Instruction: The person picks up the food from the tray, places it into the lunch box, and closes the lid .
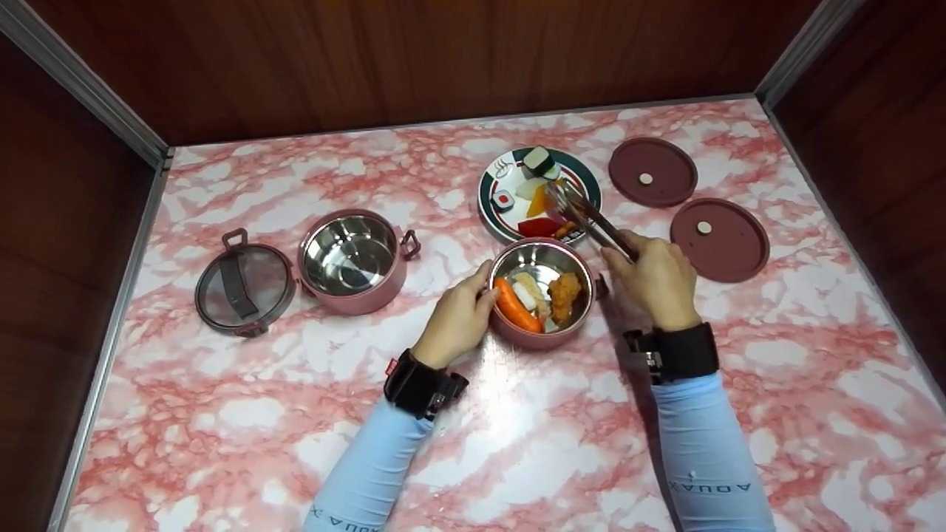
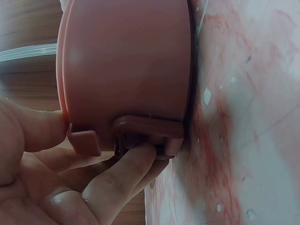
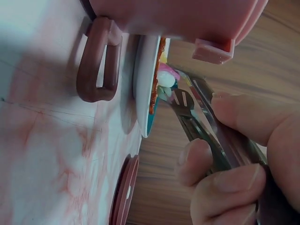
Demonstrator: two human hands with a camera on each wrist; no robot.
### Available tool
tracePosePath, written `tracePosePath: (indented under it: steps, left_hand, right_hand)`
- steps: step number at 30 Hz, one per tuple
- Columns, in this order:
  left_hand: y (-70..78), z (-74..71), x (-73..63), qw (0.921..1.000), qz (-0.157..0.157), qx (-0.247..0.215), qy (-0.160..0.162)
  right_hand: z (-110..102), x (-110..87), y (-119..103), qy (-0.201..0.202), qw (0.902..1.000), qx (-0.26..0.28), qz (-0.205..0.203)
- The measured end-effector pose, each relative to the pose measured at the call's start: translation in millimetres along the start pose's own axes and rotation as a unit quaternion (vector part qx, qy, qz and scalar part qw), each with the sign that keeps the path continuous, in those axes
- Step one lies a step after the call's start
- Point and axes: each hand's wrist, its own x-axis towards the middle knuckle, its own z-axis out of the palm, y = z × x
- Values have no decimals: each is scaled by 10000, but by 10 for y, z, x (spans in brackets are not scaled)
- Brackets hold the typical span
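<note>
My left hand (image 1: 454, 319) grips a small pink lunch pot (image 1: 533, 340) by its side. In the left wrist view the thumb (image 2: 35, 129) is at the rim and a finger (image 2: 124, 176) curls into the handle (image 2: 147, 125). An orange sausage-like piece (image 1: 515, 307), a browned fried piece (image 1: 565, 294) and pale pieces lie inside the pot. My right hand (image 1: 661, 284) holds metal tongs (image 1: 602, 230), their tips over a plate (image 1: 487, 216) just behind the pot. Sushi (image 1: 538, 160), a yellow piece (image 1: 538, 201) and a red piece (image 1: 538, 227) sit there. Whether the tips pinch food, I cannot tell.
A second pink pot (image 1: 362, 301), its steel inside bare, stands to the left. Beside it lies a lid with a clear grey top (image 1: 214, 292). Two dark red round lids (image 1: 650, 159) lie at the right. Wooden panels (image 1: 443, 66) border the marbled table (image 1: 244, 414).
</note>
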Motion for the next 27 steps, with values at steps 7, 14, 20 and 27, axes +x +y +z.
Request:
tracePosePath:
  steps: [7,14,20,27]
  left_hand:
    - [2,-1,-1,10000,-43,-36,1]
    - [-6,0,1,10000,-8,-10,-7]
    - [4,-6,-1,10000,-36,-42,-25]
    - [3,-6,-1,10000,-59,1,-34]
  right_hand:
    - [38,-18,-26,119,9999,-47,25]
    - [22,-27,-4,126,9995,270,-65]
    - [-37,-15,32,78,9979,637,-112]
    - [-275,-43,51,-13,9949,1003,88]
